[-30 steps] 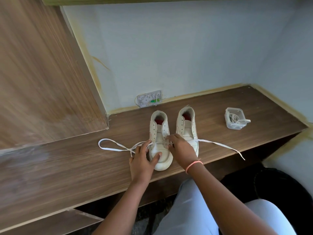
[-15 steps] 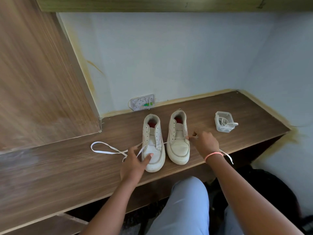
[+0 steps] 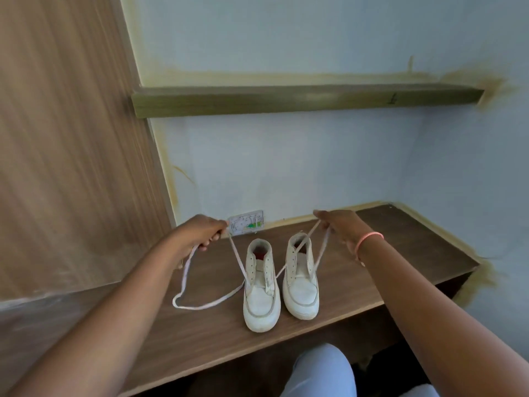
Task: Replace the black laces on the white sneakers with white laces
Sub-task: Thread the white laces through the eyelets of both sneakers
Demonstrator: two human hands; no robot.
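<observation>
Two white sneakers stand side by side on the wooden shelf (image 3: 400, 253), toes toward the person. The left sneaker (image 3: 261, 290) has one white lace (image 3: 210, 303) threaded through its lower eyelets; both lace halves rise from it.

The left hand (image 3: 200, 234) is raised above the shelf, left of the sneakers, with fingers curled around one lace half. Beyond the grip, that half hangs down in a loop that rests on the shelf surface.

The right hand (image 3: 340, 224) is raised to the right, above the right sneaker (image 3: 301, 285). It pinches the other lace half, which runs diagonally across the right sneaker's opening; the free end hangs beside the wrist. The exact finger contact is blurred.

The hands are well apart. A pink wristband (image 3: 367, 240) sits on the right wrist. A wall socket plate (image 3: 246, 222) is mounted behind the sneakers.
</observation>
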